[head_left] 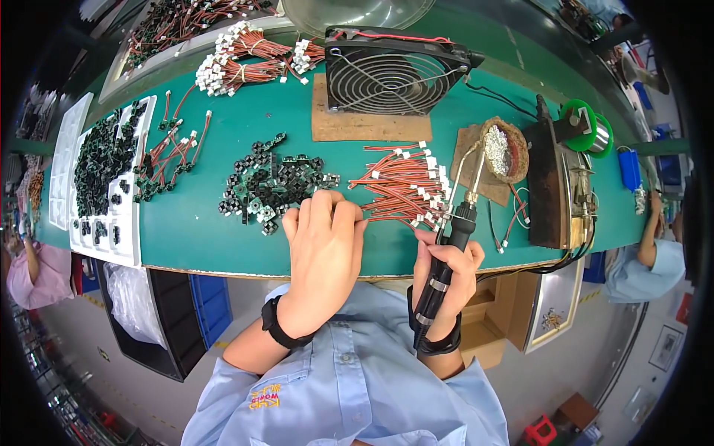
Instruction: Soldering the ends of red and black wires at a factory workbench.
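My right hand (451, 276) is wrapped round the black handle of a soldering iron (451, 256), whose metal tip and thin bent feed tube point away from me. My left hand (324, 241) rests at the near edge of a heap of small black and green circuit-board parts (260, 182). Its fingers are bent down and drawn together; their tips and anything between them are hidden. Just right of that hand lies a bundle of short red and black wires with white connectors (405, 182). Beyond the iron's tip sits a round brown bowl (518, 152) filled with silvery bits.
A black fan (390, 78) stands at the back on a brown board (331, 123). White trays (126, 241) of parts lie left, beside wired parts (175, 152). Tied wire bundles (242, 63) are at the back. A soldering station (554, 193) and green solder reel (576, 126) stand right.
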Available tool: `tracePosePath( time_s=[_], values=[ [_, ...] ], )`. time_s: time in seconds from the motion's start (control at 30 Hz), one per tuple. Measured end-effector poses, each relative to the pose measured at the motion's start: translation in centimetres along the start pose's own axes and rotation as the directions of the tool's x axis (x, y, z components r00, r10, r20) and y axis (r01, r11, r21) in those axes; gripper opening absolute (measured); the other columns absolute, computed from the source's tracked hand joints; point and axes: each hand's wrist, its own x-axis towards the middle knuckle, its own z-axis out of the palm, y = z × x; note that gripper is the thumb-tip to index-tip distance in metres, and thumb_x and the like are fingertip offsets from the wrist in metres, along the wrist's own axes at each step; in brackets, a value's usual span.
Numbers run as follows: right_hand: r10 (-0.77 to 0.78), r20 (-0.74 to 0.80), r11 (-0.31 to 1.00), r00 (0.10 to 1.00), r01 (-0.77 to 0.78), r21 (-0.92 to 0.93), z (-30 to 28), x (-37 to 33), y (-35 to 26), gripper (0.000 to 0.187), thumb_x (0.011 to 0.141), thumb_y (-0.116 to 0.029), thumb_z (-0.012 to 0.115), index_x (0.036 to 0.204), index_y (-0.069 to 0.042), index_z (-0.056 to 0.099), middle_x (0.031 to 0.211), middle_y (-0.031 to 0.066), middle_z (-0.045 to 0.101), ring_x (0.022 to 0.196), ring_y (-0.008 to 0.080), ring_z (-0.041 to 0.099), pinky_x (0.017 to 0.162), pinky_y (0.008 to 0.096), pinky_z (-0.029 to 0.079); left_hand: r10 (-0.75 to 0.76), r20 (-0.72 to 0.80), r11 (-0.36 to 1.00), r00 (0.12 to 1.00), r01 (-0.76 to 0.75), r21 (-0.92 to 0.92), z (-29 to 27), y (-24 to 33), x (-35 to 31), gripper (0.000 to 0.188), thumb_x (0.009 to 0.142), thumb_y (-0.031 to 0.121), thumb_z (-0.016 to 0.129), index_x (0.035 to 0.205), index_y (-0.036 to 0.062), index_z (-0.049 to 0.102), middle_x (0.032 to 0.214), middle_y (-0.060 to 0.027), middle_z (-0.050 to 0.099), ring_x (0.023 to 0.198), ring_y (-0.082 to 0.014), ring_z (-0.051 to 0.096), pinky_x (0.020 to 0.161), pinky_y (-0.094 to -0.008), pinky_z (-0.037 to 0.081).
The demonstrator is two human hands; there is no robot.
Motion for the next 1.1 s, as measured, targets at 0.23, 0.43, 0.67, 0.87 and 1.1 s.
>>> tracePosePath(
  time_s=[0.23,0.43,0.67,0.87,1.1],
  values=[
    [-0.135,0.208,0.991,0.969,0.137,0.003,-1.0,0.9,-0.6,0.036,0.066,0.003,0.070,0.094,-0.014,0.053,0.090,0.0056,0.066,0.071,0.0182,0.059,0.075,0.0328,0.037,0.048,0.039,0.999,0.998,-0.048,0.022,-1.2,0.2,-1.1,0.018,0.071,0.000,0.063,0.085,0.0048,0.052,0.088,-0.0070,0.053,0.081,-0.0239,0.049,0.074,-0.0349,0.029],
    [-0.161,0.245,0.979,0.956,0.123,0.163,-0.4,0.5,-1.3,0.031,0.068,0.002,0.070,0.089,-0.014,0.053,0.088,0.0049,0.067,0.074,0.0190,0.061,0.077,0.0327,0.037,0.162,0.093,0.976,0.982,-0.146,-0.162,-2.5,0.8,-1.8,0.023,0.070,-0.001,0.064,0.090,0.0054,0.052,0.092,-0.0073,0.054,0.079,-0.0228,0.051,0.074,-0.0362,0.030],
    [0.013,0.198,0.968,0.980,-0.062,0.245,-0.8,-0.2,-1.0,0.038,0.069,0.009,0.069,0.090,-0.011,0.046,0.083,0.0063,0.066,0.082,0.0212,0.059,0.078,0.0348,0.040,-0.078,-0.145,0.989,0.986,0.096,0.116,-5.4,-3.5,-0.9,0.032,0.071,0.006,0.068,0.100,0.0019,0.054,0.096,-0.0113,0.052,0.081,-0.0263,0.054,0.077,-0.0383,0.038],
    [0.063,0.153,0.962,0.986,-0.101,0.252,-0.5,-0.1,-1.1,0.040,0.071,0.009,0.067,0.094,-0.011,0.043,0.080,0.0067,0.066,0.081,0.0201,0.055,0.083,0.0342,0.038,-0.304,-0.029,0.952,0.952,0.304,0.027,-5.2,-3.6,-1.6,0.038,0.070,0.007,0.071,0.104,-0.0005,0.054,0.100,-0.0121,0.053,0.073,-0.0219,0.054,0.063,-0.0298,0.045],
    [0.078,0.182,0.970,0.980,-0.116,0.211,-1.0,-0.3,-1.0,0.039,0.071,0.009,0.067,0.095,-0.011,0.042,0.078,0.0060,0.065,0.079,0.0181,0.053,0.085,0.0326,0.033,-0.182,0.015,0.974,0.983,0.182,-0.138,-5.4,-1.9,-1.9,0.033,0.073,0.006,0.068,0.104,-0.0001,0.055,0.095,-0.0139,0.050,0.071,-0.0281,0.055,0.062,-0.0344,0.046]
  ],
)
